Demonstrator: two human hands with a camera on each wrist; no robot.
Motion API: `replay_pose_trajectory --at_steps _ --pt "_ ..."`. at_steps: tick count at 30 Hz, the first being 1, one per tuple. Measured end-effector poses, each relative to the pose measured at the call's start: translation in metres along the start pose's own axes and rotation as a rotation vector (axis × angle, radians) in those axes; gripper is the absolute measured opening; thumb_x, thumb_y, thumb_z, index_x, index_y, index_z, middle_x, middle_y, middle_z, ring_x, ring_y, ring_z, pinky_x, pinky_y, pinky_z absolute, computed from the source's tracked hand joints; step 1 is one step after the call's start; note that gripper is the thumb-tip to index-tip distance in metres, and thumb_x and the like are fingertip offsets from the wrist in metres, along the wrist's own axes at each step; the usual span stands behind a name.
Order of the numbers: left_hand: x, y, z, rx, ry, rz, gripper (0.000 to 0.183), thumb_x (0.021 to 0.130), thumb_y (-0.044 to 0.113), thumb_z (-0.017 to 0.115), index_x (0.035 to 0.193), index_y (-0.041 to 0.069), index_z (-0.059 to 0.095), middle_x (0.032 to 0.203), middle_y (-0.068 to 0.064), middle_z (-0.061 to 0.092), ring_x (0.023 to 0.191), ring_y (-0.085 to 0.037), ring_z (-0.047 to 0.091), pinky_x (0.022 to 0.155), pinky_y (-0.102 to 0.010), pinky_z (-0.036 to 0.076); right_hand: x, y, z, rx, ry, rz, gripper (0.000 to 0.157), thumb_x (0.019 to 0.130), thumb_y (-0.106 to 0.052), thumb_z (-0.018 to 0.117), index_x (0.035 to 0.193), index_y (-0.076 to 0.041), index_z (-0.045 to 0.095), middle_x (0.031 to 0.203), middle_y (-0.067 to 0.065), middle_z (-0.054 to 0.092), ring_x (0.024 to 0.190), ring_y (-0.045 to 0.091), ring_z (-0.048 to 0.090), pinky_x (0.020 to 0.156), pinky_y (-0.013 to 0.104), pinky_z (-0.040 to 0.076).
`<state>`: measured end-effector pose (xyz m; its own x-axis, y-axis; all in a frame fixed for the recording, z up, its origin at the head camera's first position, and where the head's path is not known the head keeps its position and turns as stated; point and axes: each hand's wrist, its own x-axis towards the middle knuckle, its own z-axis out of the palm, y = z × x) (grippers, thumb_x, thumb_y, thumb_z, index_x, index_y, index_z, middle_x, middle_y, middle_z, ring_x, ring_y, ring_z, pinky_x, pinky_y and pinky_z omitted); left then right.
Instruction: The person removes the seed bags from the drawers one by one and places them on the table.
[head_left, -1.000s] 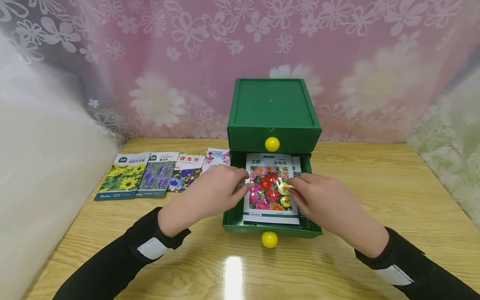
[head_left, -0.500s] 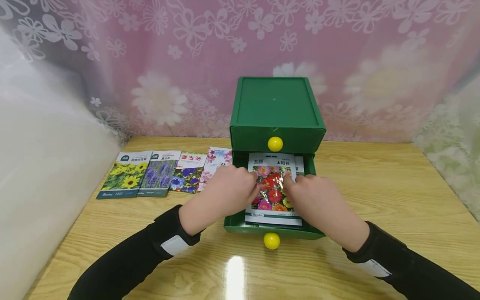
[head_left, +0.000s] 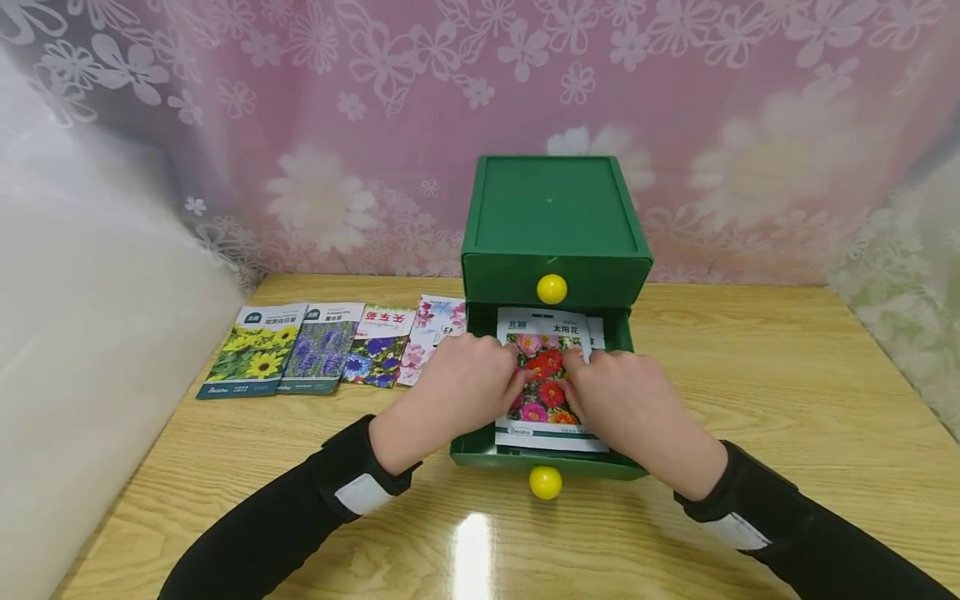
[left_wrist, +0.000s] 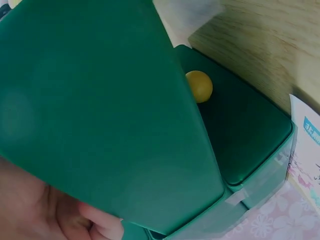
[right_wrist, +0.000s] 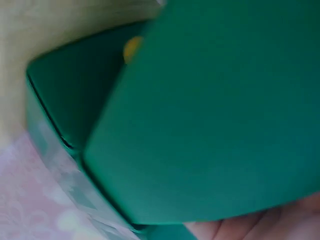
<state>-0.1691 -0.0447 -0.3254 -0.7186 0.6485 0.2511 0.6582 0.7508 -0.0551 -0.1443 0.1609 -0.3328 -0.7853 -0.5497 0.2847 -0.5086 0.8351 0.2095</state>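
Observation:
A seed packet (head_left: 550,393) with red, pink and orange flowers lies face up in the pulled-out lower drawer (head_left: 480,457) of a green two-drawer box. My left hand (head_left: 468,375) touches the packet's face from the left, thumb pointing inward. From the right, my right hand (head_left: 626,396) touches it too. Other packets show partly underneath. In the left wrist view the drawer front (left_wrist: 110,120) covers much of the view, with left-hand fingers (left_wrist: 102,220) at its lower edge. Right-hand fingers (right_wrist: 240,225) appear similarly in the right wrist view. Some fingertips are hidden.
The upper drawer (head_left: 495,279) is closed, with a yellow knob (head_left: 552,289). Left of the box lie a yellow-flower packet (head_left: 255,350), a purple-flower packet (head_left: 322,346), a blue-flower packet (head_left: 378,346) and a pink-blossom packet (head_left: 431,329) on the wooden table (head_left: 780,375).
Both hands have moved inward from the packet's side edges onto its face. The packet has shifted slightly within the drawer. The head view has moved a little.

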Motion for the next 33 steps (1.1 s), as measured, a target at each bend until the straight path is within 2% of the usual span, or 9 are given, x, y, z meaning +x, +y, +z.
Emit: replay_pose_trajectory --at_steps 7,12,18,20,26,33 --pt "-0.001 -0.003 0.000 0.001 0.043 -0.029 0.034 0.098 0.033 0.064 0.070 0.014 0.063 0.059 0.002 0.051 0.048 -0.011 0.051 0.043 -0.021 0.041 -0.001 0.002 0.005 0.086 0.077 0.029 0.024 0.087 -0.019 0.078 0.098 0.001 0.072 0.065 0.009 0.058 0.048 0.018 0.050 0.043 0.028 0.045" --pt "-0.001 -0.006 0.000 -0.025 0.049 -0.060 0.027 0.097 0.032 0.065 0.081 0.011 0.069 0.068 -0.001 0.057 0.055 -0.015 0.058 0.048 -0.024 0.048 -0.004 0.004 0.001 0.229 0.075 0.126 0.023 0.087 -0.016 0.077 0.103 0.000 0.076 0.075 0.009 0.062 0.056 0.018 0.053 0.051 0.029 0.050" --pt "-0.003 -0.010 0.001 -0.104 0.069 -0.087 0.022 0.096 0.033 0.067 0.084 0.014 0.067 0.068 0.005 0.054 0.053 -0.011 0.051 0.044 -0.022 0.040 -0.007 0.010 -0.007 0.428 0.079 0.229 0.019 0.089 -0.016 0.075 0.104 -0.004 0.076 0.076 0.003 0.055 0.061 0.014 0.047 0.050 0.026 0.041" --pt "-0.003 -0.011 0.000 -0.128 0.091 -0.090 0.019 0.096 0.033 0.067 0.087 0.015 0.068 0.068 0.007 0.055 0.052 -0.009 0.048 0.043 -0.022 0.037 -0.007 0.013 -0.010 0.469 0.089 0.256 0.019 0.088 -0.016 0.076 0.103 -0.005 0.075 0.077 0.002 0.054 0.063 0.014 0.048 0.052 0.027 0.042" --pt "-0.002 -0.011 -0.005 -0.264 0.155 -0.104 0.012 0.094 0.028 0.070 0.089 0.016 0.071 0.068 0.008 0.056 0.049 -0.004 0.045 0.042 -0.021 0.036 -0.010 0.023 -0.017 0.592 0.092 0.329 0.019 0.087 -0.017 0.079 0.102 -0.006 0.076 0.080 0.002 0.062 0.067 0.016 0.057 0.058 0.031 0.048" --pt "-0.003 -0.009 -0.009 -0.407 0.149 -0.103 0.011 0.093 0.026 0.072 0.086 0.017 0.072 0.061 0.010 0.051 0.048 -0.005 0.043 0.044 -0.023 0.036 -0.019 0.031 -0.023 0.739 0.015 0.428 0.024 0.087 -0.022 0.080 0.107 -0.009 0.076 0.083 0.002 0.067 0.067 0.016 0.059 0.055 0.027 0.047"
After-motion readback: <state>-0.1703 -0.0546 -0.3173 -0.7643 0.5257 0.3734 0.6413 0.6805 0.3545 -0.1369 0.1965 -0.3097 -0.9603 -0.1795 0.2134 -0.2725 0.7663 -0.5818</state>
